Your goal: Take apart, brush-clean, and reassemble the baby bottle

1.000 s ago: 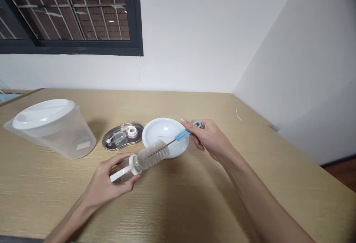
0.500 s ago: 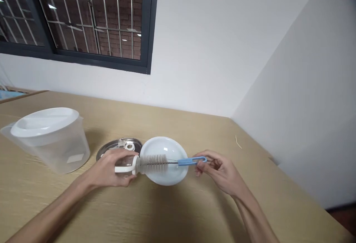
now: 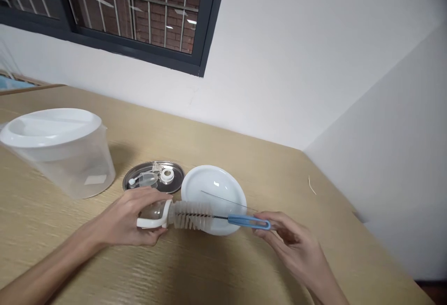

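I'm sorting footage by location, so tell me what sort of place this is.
An indoor room, perhaps in a home or workplace, though which is unclear: a wood-grain table stands by a white wall, beneath a barred, dark-framed window.

Light was fairly even; white glare spotted the window [image 3: 171,21] and bowl [image 3: 211,177], soft shadows darkened the table [image 3: 206,272], and the top right corner dimmed.

Left hand [image 3: 131,217], left of centre in the lower frame: bare, slender fingers [image 3: 150,193]. Left forearm [image 3: 59,258], lower left: bare, slim, narrowing toward the hand. Right hand [image 3: 295,244], lower right: bare; right wrist [image 3: 321,274] likewise uncovered.
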`<state>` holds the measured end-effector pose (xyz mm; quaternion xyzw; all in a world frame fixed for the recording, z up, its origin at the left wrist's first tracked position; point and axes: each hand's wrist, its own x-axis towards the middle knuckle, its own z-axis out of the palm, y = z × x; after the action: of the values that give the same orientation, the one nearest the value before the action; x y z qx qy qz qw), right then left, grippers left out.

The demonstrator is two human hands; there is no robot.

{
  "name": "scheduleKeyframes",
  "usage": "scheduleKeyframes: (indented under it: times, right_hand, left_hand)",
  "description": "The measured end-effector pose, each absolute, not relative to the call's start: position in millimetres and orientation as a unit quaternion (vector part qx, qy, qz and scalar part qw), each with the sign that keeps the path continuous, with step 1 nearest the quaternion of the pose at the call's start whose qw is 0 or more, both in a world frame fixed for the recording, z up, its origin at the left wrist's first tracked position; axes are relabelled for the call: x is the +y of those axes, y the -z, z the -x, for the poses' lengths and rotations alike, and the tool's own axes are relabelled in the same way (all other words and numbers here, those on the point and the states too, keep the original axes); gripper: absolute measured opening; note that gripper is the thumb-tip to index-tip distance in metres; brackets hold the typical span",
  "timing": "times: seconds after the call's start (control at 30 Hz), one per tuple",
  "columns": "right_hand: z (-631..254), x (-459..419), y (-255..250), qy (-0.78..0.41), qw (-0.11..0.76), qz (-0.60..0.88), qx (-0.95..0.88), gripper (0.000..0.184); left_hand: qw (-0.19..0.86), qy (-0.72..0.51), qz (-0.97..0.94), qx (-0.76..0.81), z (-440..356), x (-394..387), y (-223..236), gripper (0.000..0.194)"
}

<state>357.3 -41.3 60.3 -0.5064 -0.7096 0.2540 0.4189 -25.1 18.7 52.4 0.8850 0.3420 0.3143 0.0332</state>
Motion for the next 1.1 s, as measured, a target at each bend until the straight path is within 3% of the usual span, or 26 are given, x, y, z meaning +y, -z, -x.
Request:
scheduleKeyframes:
  times: [0.07,0.23,0.33,0.43,0.57,0.73,0.8,0.9,0.97,1.1]
  right_hand:
    - [-352.0,-41.7,-60.6,-0.279,0.391,0.504,-0.718,0.021]
    - [-343.3,-45.5,-57.1,-0.279,0.337,0.539,-0.720,0.049]
    - [-345.6,-46.3,-53.8,-0.253,0.392,0.534,-0.705,0.018]
    - [-349.4,-45.5,-50.3,-0.241,0.444,0.505,-0.700,0.029]
    - [-347.2,-46.4,-47.6,-0.244,0.451,0.539,-0.668,0.018]
    - [-341.3,-46.2,-51.9,-0.255,0.398,0.580,-0.664,0.052]
    - [-342.5,-44.3,-51.6,-0.242,0.388,0.569,-0.683,0.047]
    - [-346.9,-41.1,-46.0,-0.221,0.415,0.549,-0.691,0.021]
    - [-351.0,-39.5,-40.1,-0.206,0.437,0.539,-0.690,0.033]
    - [-360.1,-38.0,-30.8,-0.187,0.422,0.531,-0.711,0.023]
  left_hand:
    - [0.033,-0.315,-0.888,0.334,28.7,20.5,-49.9,0.050]
    - [0.043,-0.299,-0.907,0.294,32.6,22.8,-48.0,0.051]
    - [0.046,-0.303,-0.898,0.315,33.0,23.2,-48.0,0.053]
    - [0.052,-0.301,-0.890,0.340,33.6,23.4,-48.0,0.052]
    - [0.070,-0.297,-0.895,0.325,33.6,22.9,-48.8,0.052]
    - [0.097,-0.286,-0.911,0.281,30.7,21.4,-49.6,0.055]
    - [0.089,-0.288,-0.910,0.283,30.4,21.6,-49.0,0.056]
    - [0.066,-0.297,-0.904,0.301,31.4,22.4,-47.5,0.054]
    - [0.055,-0.304,-0.899,0.310,32.5,22.6,-47.1,0.052]
    - [0.051,-0.309,-0.897,0.312,33.0,22.8,-47.8,0.051]
